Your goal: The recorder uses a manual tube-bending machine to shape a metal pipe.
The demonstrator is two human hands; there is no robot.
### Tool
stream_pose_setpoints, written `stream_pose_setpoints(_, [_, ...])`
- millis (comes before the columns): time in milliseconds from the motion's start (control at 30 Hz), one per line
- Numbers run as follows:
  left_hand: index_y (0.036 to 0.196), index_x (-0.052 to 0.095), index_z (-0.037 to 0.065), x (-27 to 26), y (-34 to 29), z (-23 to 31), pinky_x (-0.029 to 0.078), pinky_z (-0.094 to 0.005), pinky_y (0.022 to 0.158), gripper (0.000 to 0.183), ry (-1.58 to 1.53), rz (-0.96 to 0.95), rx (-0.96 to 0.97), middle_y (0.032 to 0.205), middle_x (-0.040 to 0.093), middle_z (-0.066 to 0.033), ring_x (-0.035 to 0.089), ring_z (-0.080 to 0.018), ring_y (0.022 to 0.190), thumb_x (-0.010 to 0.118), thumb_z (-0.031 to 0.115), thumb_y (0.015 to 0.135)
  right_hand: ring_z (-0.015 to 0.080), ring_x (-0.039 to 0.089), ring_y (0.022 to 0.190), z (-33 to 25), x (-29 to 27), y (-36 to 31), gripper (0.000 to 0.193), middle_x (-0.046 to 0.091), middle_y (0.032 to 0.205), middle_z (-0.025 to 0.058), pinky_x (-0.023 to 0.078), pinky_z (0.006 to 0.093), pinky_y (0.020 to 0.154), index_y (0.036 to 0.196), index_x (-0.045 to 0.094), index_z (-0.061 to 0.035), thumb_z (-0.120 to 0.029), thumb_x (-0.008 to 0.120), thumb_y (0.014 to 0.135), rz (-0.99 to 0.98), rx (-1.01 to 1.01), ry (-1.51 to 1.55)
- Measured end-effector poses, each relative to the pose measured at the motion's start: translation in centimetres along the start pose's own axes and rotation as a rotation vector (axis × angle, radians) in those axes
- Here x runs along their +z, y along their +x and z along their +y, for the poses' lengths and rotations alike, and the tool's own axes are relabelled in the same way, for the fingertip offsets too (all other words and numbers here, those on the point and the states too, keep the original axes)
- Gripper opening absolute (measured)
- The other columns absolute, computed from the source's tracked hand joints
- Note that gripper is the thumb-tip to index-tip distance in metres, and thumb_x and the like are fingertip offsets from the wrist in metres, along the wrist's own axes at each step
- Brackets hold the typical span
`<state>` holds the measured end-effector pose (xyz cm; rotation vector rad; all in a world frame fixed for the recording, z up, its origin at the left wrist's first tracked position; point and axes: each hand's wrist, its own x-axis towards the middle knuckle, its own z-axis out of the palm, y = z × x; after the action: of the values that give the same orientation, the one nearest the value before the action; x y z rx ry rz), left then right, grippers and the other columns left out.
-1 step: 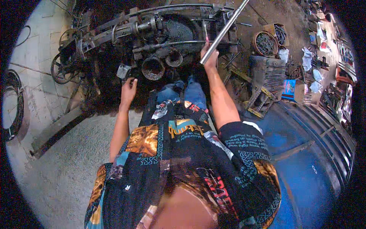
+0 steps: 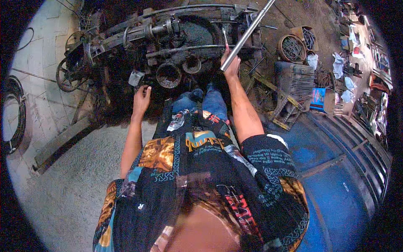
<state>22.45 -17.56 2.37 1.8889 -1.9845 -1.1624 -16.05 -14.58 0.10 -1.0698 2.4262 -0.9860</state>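
Up close, the person's right hand (image 2: 231, 65) is wrapped tight around the lower end of a long, shiny steel pipe (image 2: 247, 34), which slants up and away to the right past the top edge of the view. That pipe runs over a grimy, black, oil-caked machine assembly (image 2: 168, 38) standing on the ground just ahead of the person's knees. The left hand (image 2: 142, 97) holds nothing; its fingers are loosely spread and resting against the dark lower edge of the machine, just below a round rusty metal opening (image 2: 168, 74) and well apart from the pipe. Off to the right, on the dirt floor, a small blue rectangular box with a coloured picture label (image 2: 319, 98) sits beside a grey ribbed block of stacked metal plates (image 2: 296, 80). Farther back, an open brown cardboard carton (image 2: 306, 35) stands next to a round coil of rusty wire (image 2: 291, 48).
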Motion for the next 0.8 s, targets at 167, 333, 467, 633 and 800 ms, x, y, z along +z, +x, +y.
stream_pose_setpoints(167, [0.106, 0.06, -0.001, 0.0, -0.5, 0.2, 0.048, -0.0368, 0.068, 0.04, 0.06, 0.029, 0.036, 0.084, 0.065, -0.0185, 0.063, -0.0277, 0.074, 0.055, 0.035, 0.091, 0.0447, 0.06, 0.074, -0.7, 0.8, 1.6, 0.038, 0.058, 0.069, 0.0264, 0.045, 0.0502, 0.06, 0.084, 0.063, -0.0011, -0.032, 0.043, 0.096, 0.062, 0.078, 0.067])
stream_pose_setpoints(333, [0.105, 0.06, -0.001, -0.2, 0.1, 0.6, 0.048, -0.0365, 0.067, 0.038, -0.001, -0.04, -0.045, 0.083, 0.065, -0.0182, 0.063, -0.0275, 0.074, 0.056, 0.034, 0.09, 0.0438, 0.06, 0.075, -0.9, 0.6, 3.6, 0.038, 0.058, 0.066, 0.0253, 0.046, 0.0477, 0.059, 0.076, 0.059, 0.0005, -0.03, 0.047, 0.095, 0.007, 0.129, 0.022])
stream_pose_setpoints(467, [0.104, 0.061, -0.002, -0.2, 0.1, 0.6, 0.048, -0.0356, 0.067, 0.037, 0.021, -0.002, -0.001, 0.082, 0.065, -0.0177, 0.063, -0.0266, 0.072, 0.056, 0.032, 0.09, 0.0394, 0.062, 0.075, 1.0, 0.4, 1.2, 0.028, 0.061, 0.072, 0.0228, 0.046, 0.0486, 0.065, 0.093, 0.061, -0.0047, -0.03, 0.052, 0.088, -0.101, 0.182, 0.058])
stream_pose_setpoints(633, [0.104, 0.06, -0.002, -0.2, -0.1, 0.7, 0.048, -0.0348, 0.066, 0.036, 0.001, -0.007, -0.005, 0.081, 0.065, -0.0176, 0.062, -0.0266, 0.072, 0.057, 0.032, 0.091, 0.0389, 0.063, 0.078, 0.7, -0.6, 1.0, 0.034, 0.064, 0.075, 0.0208, 0.047, 0.048, 0.072, 0.109, 0.063, -0.0093, -0.032, 0.054, 0.086, -0.095, 0.181, -0.004])
stream_pose_setpoints(800, [0.104, 0.06, -0.003, -0.3, 0.2, 1.4, 0.048, -0.0336, 0.066, 0.037, -0.01, -0.042, -0.037, 0.08, 0.064, -0.0162, 0.061, -0.0236, 0.07, 0.058, 0.031, 0.09, 0.0463, 0.058, 0.067, -2.0, -1.2, 3.7, 0.046, 0.055, 0.063, 0.028, 0.04, 0.049, 0.052, 0.087, 0.065, -0.0024, -0.043, 0.044, 0.095, -0.019, 0.07, 0.024])
